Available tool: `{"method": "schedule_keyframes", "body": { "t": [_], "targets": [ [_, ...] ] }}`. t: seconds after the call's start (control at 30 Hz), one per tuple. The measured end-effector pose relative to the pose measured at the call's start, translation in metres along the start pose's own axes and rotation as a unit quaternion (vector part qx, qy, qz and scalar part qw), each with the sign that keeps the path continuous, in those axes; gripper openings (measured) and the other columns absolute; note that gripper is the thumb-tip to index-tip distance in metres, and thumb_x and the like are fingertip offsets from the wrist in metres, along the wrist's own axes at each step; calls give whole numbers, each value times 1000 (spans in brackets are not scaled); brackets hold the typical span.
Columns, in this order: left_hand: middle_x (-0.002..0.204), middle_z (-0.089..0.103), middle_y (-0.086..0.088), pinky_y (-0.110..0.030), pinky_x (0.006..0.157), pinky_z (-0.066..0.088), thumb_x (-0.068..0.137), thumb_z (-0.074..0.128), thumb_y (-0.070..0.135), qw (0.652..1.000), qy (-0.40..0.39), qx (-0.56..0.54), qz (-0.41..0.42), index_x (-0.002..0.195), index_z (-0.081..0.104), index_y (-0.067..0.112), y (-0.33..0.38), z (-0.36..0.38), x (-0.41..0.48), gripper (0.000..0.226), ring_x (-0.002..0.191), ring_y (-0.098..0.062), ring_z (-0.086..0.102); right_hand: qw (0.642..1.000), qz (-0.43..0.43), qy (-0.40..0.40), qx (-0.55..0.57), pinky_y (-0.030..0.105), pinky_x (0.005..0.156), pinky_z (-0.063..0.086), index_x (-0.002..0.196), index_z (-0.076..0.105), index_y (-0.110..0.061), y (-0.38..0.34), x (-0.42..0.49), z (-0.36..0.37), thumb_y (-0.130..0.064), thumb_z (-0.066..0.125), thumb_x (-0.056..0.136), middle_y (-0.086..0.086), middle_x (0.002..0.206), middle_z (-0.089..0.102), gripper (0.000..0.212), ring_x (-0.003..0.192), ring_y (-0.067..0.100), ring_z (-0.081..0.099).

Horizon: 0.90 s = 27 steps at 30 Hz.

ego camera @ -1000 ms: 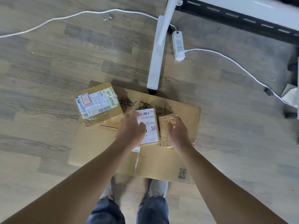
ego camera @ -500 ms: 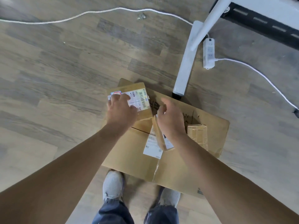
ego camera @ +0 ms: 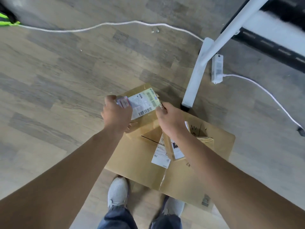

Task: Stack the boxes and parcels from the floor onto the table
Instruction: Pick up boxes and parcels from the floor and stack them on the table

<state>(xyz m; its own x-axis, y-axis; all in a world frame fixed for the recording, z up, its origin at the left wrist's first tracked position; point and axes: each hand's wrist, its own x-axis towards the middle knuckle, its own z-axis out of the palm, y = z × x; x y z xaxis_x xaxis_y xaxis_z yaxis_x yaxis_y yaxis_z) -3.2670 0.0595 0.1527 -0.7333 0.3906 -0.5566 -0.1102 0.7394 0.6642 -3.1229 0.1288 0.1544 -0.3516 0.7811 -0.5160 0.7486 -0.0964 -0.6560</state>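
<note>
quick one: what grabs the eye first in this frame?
The left hand and right hand grip a brown labelled box mid-frame, at the far left corner of a big flat carton lying on the floor. Just right of them stand a white table leg and a power strip. A white cable snakes across the wood floor beyond.

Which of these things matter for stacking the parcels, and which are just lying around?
Job: labelled box, gripped by left hand and right hand; large flat box; small white-labelled parcel; taped parcel; table leg.
Lying about: power strip; white cable; green item.
</note>
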Motion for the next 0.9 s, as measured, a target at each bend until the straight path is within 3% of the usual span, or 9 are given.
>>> {"method": "schedule_keyframes", "body": {
  "t": [0.07,0.17,0.27,0.33,0.4,0.6,0.7,0.77,0.9],
  "targets": [
    [118,57,-1,-27,66,50,81,65,11,997,-21,-75,-6,135,40,17,30,-21,-15,60,94,-16,62,1000,-6,11,12,16,47,34,98,55,-18,-19,-16,-28,-34,46,98,-7,80,57,18,65,7,54],
    [98,63,13,-12,53,45,75,71,6,993,-42,-109,29,121,54,19,84,-55,-47,51,70,9,59,997,-1,42,68,10,51,39,98,51,-22,-52,-50,-78,-37,55,95,-13,82,58,16,64,-5,56],
    [93,72,3,-20,65,51,71,70,-1,987,-114,-103,37,110,67,10,142,-91,-104,41,76,-5,66,987,46,67,139,22,70,46,103,50,-27,-99,-101,-138,-42,57,93,-10,95,61,20,86,4,60],
    [98,72,-4,-29,77,54,72,70,-6,981,-158,-107,40,113,65,8,178,-116,-147,44,85,-15,67,981,69,68,170,28,70,47,105,48,-28,-131,-141,-179,-44,57,92,-7,99,63,22,87,9,62],
    [101,71,-7,-34,83,54,72,69,-9,974,-191,-105,65,113,62,9,212,-137,-189,45,90,-21,66,977,77,73,184,24,65,42,109,48,-26,-157,-181,-217,-47,57,92,-8,100,63,28,87,5,61],
    [87,70,-1,-13,48,49,73,65,-17,938,-280,-114,170,95,61,24,306,-173,-288,46,61,2,64,966,67,147,204,8,54,41,104,53,-16,-203,-278,-315,-39,68,87,-6,92,66,32,67,-8,62],
    [92,69,-5,-12,50,49,75,66,-16,914,-333,-101,211,112,59,16,347,-179,-330,49,62,2,65,959,34,174,219,20,68,45,94,55,-20,-212,-322,-361,-30,70,88,-4,89,69,19,80,7,65],
    [94,68,-5,-13,56,51,75,66,-14,900,-347,-92,245,116,60,18,370,-179,-360,52,68,1,66,946,18,204,250,24,72,46,98,50,-23,-214,-350,-389,-28,70,87,3,96,70,24,87,16,64],
    [103,67,-4,-36,71,59,72,71,-3,885,-356,-80,289,114,59,31,404,-163,-424,55,88,-19,68,932,3,238,273,26,72,46,102,47,-33,-202,-401,-446,-36,70,86,2,102,71,29,88,13,66]
  ]
}}
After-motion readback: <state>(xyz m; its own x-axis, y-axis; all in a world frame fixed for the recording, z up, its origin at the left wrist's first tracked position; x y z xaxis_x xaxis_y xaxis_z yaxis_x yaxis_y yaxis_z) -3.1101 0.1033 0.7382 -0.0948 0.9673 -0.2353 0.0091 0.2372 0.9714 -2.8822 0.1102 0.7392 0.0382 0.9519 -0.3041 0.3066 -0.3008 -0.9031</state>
